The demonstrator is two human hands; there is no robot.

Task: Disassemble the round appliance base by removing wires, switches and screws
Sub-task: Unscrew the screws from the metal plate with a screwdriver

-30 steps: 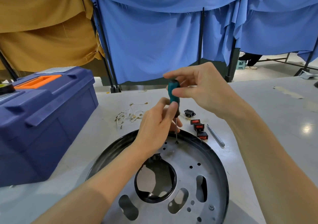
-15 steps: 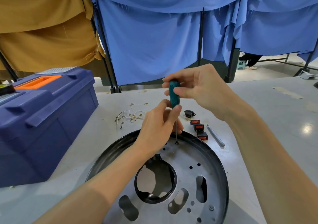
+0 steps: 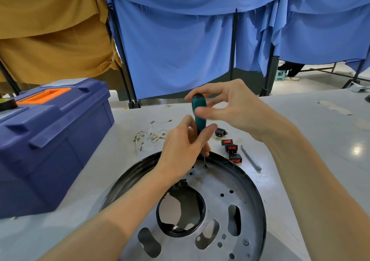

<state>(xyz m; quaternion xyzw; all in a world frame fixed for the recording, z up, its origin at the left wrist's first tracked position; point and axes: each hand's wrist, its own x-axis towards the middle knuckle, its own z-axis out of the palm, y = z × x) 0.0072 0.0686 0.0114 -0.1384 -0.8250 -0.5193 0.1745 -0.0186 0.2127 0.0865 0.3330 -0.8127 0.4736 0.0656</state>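
The round appliance base (image 3: 236, 182), a grey metal plate in a black rim, lies on the table in front of me. A teal-handled screwdriver (image 3: 200, 118) stands upright with its tip on a screw (image 3: 205, 166) near the plate's far edge. My left hand (image 3: 182, 150) holds the lower end of the handle between thumb and fingers. My right hand (image 3: 230, 108) pinches the handle's top with thumb and fingertips. Three red rocker switches (image 3: 231, 148) and a black socket (image 3: 220, 132) lie beyond the rim. Loose wires (image 3: 152, 134) lie to their left.
A blue toolbox (image 3: 50, 140) with an orange handle stands at the left of the table. A grey metal bit (image 3: 251, 158) lies right of the switches. Blue and tan cloth screens on black stands hang behind the table.
My right hand's fingers have shifted round the screwdriver's top, and the handle has turned slightly. The left hand stays on the lower handle. The tip stays on the same screw.
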